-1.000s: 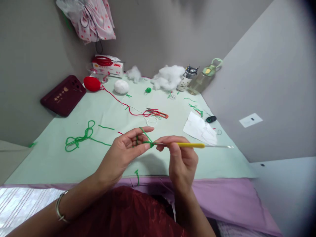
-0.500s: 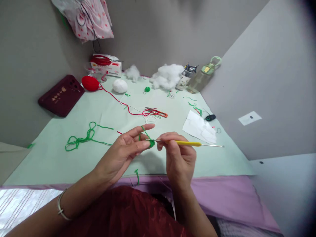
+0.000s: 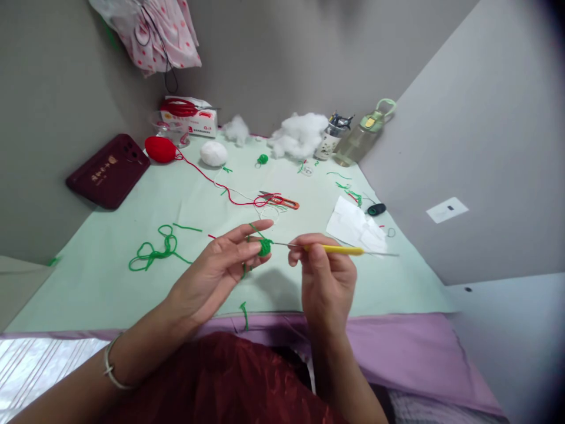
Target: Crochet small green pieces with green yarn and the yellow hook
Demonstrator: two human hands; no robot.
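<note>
Between thumb and fingers, my left hand [image 3: 229, 253] pinches a small green crochet piece [image 3: 265, 247]. A strand of green yarn passes over its raised index finger. My right hand [image 3: 326, 271] is closed round the yellow handle of a crochet hook [image 3: 342, 250]. The hook's thin metal shaft points left, its tip at the top edge of the green piece. From my left hand the strand runs left to a loose tangle of green yarn [image 3: 154, 256] on the table.
Scissors [image 3: 286, 203] with orange handles lie beyond my hands, red yarn across them. Behind stand a red yarn ball [image 3: 159, 149], a white ball [image 3: 213, 153], fluffy stuffing [image 3: 298, 135], a pen cup [image 3: 327, 141] and a bottle [image 3: 364, 138]. White paper [image 3: 353, 227] lies right, a maroon case [image 3: 110, 171] left.
My right hand has moved slightly right with the crochet hook, away from my left hand. The green piece is turned more into view. The loose green yarn has shifted right.
</note>
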